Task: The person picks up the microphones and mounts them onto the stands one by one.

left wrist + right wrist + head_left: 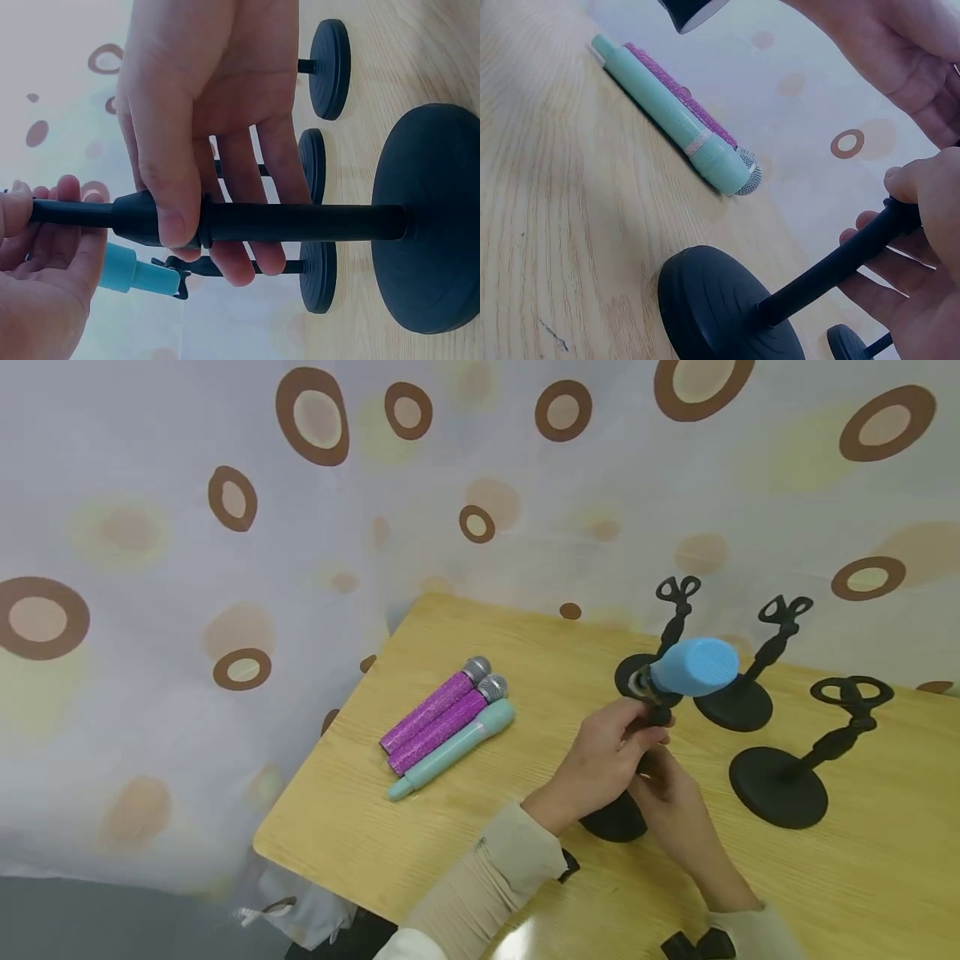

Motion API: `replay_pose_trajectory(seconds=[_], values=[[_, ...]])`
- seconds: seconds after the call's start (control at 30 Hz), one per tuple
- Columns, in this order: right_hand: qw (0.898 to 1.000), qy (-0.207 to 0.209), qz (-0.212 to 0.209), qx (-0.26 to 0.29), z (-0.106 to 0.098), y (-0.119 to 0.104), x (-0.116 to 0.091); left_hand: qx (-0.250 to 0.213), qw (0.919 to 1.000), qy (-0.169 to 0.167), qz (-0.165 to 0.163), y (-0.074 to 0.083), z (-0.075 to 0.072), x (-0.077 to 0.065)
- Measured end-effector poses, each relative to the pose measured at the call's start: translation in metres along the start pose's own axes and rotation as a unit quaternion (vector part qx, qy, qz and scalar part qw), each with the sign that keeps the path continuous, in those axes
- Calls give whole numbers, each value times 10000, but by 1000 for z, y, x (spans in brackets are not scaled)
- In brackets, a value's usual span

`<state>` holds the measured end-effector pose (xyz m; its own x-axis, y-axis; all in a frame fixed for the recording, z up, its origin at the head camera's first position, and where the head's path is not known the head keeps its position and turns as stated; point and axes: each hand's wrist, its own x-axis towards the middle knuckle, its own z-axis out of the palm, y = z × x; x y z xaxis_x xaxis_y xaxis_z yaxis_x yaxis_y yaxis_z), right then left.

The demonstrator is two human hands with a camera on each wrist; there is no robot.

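Both hands are on one black microphone stand (300,223), whose round base (617,820) rests on the table. My left hand (588,768) pinches the upper pole just below the top. Lower down, my right hand (678,806) grips the collar, thumb in front and fingers behind. A light blue microphone (696,667) appears to sit in the clip at the top of this stand, its head tipped toward the head camera. In the left wrist view its narrower tail (154,277) slants down beside the pole. The clip is partly hidden.
Two glittery purple microphones (435,731) and a mint green microphone (453,752) lie side by side on the wooden table (330,810), left of the hands. Three more black stands (780,787) with bare clips stand behind and to the right. A patterned curtain (525,485) hangs behind the table.
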<state>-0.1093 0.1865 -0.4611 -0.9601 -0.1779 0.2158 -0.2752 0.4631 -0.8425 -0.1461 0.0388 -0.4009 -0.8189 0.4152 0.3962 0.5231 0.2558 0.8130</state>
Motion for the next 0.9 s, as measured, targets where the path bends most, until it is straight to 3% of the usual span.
replay_pose_trajectory(seconds=[0.1,0.27,0.4,0.7,0.9], values=[[9997,231,-18,-43,-4,1,0,50,9999,-91,43,3,4,5],[9999,45,156,22,-4,0,-2,47,10000,-29,-59,2,4,3],[9996,35,184,-228,-8,-1,-4,-36,10000,1,14,2,2,3],[9993,148,-139,-311,-3,1,-4,-39,9999,140,66,5,-2,-1],[9978,421,-294,-417,-6,0,-2,-120,9997,52,197,9,-1,4]])
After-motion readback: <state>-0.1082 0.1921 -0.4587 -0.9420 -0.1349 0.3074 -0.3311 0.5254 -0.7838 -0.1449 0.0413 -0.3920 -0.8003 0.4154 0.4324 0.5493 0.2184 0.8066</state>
